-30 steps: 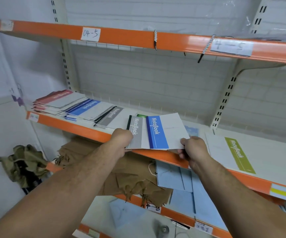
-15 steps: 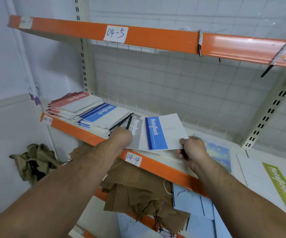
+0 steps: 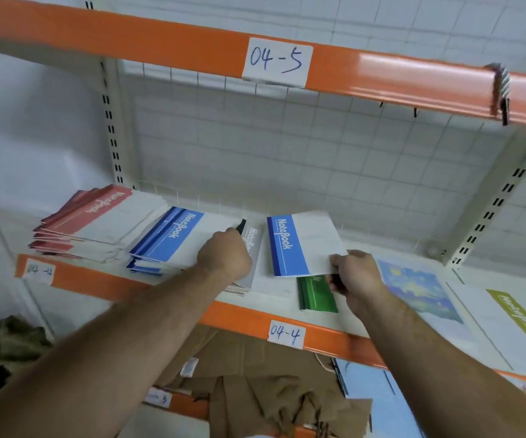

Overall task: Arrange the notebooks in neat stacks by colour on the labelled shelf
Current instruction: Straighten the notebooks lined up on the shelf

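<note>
Your right hand [image 3: 355, 276] pinches the near right corner of a blue notebook [image 3: 299, 245], thumb on top and fingers curled under. It holds the notebook tilted just above the shelf [image 3: 230, 314], whose front rim carries the label 04-4 [image 3: 285, 334]. A green notebook [image 3: 317, 294] lies flat on the shelf directly below that corner, partly hidden by your fingers.

Your left hand [image 3: 225, 256] is curled around the left edge of a grey notebook [image 3: 253, 245], which lies on a few others just left of the blue one; a dark spine pokes out behind your knuckles. I cannot tell how the fingertips sit, since only the back of the hand shows.

Left of your left hand and touching it is the blue stack [image 3: 173, 238], fanned rather than squared. The red stack [image 3: 97, 216] sits at the far left, also uneven. To the right of your right hand lie a picture-cover notebook [image 3: 420, 289] and a large olive-striped notebook [image 3: 521, 324]. Brown cloth [image 3: 255, 390] is heaped on the shelf below.
</note>
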`<state>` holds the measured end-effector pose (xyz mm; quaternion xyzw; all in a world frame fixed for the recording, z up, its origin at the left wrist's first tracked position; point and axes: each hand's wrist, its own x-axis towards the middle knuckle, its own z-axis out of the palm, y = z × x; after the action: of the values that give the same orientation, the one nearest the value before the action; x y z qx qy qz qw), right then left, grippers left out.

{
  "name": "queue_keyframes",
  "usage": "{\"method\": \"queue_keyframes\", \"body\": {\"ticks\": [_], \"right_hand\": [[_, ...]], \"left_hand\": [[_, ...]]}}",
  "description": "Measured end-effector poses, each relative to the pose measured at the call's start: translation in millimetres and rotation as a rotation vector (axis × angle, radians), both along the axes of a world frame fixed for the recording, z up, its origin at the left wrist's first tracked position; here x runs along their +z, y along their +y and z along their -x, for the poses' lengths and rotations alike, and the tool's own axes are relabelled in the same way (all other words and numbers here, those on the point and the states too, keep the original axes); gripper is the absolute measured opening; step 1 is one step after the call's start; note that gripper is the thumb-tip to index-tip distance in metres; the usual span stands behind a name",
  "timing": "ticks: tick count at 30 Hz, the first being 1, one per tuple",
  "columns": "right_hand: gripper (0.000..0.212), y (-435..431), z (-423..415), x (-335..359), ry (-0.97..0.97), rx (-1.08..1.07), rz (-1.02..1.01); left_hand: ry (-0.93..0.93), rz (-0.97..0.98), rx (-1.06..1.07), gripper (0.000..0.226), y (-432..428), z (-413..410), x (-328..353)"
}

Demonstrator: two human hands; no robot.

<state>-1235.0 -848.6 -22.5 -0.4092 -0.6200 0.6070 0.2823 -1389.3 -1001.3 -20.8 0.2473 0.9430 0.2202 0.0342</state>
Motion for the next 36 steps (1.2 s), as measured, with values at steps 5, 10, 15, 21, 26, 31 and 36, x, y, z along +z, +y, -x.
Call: {"method": "queue_keyframes", "body": {"ticks": [5, 10, 15, 21, 26, 31, 36], "right_hand": [[0.01, -18, 10, 2, 0.005, -0.046, -0.024], [0.01, -29, 15, 0, -0.004, -0.074, -0.02], [0.011, -30, 13, 2, 0.002, -0.079, 0.009], [0.014, -38, 20, 2, 0.001, -0.008, 0.036], [0.01, -61, 35, -1, -0.024, 0.066, 0.071], [0.011, -87, 55, -4, 0.037, 0.115, 0.113], [0.01, -108, 87, 1, 0.051, 0.098, 0.118]], "left_hand": [[0.042, 0.068, -0.108, 0.036, -5, 16, -4], [0.062, 0.103, -0.163, 0.024, -4, 19, -7], [0.03, 0.034, -0.166, 0.014, -10, 22, -2], [0.17, -0.116, -0.147, 0.028, -32, 19, 10], [0.214, -0.01, -0.124, 0.044, -65, 26, 5], [0.131, 0.025, -0.168, 0.052, -90, 40, -3], [0.173, 0.063, -0.217, 0.048, -101, 71, 1]]}}
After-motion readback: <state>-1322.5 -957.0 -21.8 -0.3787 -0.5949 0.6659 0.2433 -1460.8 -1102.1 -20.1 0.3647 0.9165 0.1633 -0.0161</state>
